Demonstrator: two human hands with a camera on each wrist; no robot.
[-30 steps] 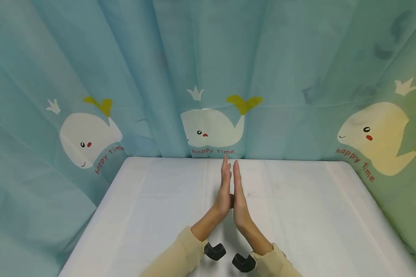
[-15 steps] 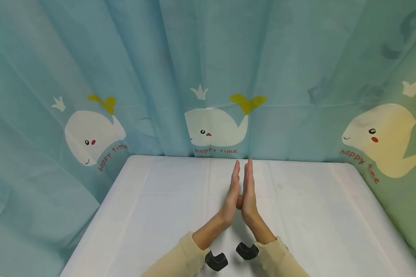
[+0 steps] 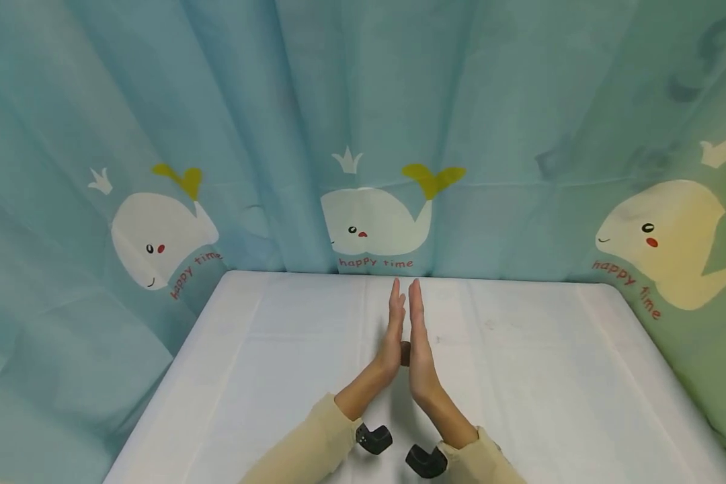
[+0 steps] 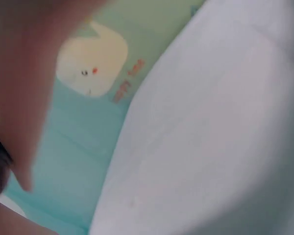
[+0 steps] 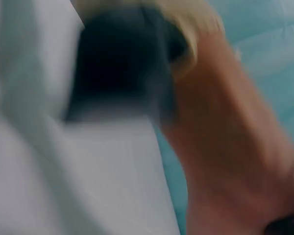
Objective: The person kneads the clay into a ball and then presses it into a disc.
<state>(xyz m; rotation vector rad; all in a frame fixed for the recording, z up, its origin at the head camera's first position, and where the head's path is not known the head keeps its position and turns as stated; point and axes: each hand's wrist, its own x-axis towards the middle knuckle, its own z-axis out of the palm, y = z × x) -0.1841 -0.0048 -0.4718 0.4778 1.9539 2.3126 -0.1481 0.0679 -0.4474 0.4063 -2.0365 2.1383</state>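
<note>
White desk point(image 3: 538, 376) before whale-print curtain point(image 3: 248, 121): dark brown object point(image 3: 405, 353) is held between straight-fingered left hand point(image 3: 390, 346) and right hand point(image 3: 421, 356), presumably by palm pressure.

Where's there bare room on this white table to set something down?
Widest is the bare table right of the right hand, out to the curtain. Another bare patch lies between the left hand and the table's left edge. The middle is crowded: a brown object sits between the hands, with black devices at the wrists.
</note>
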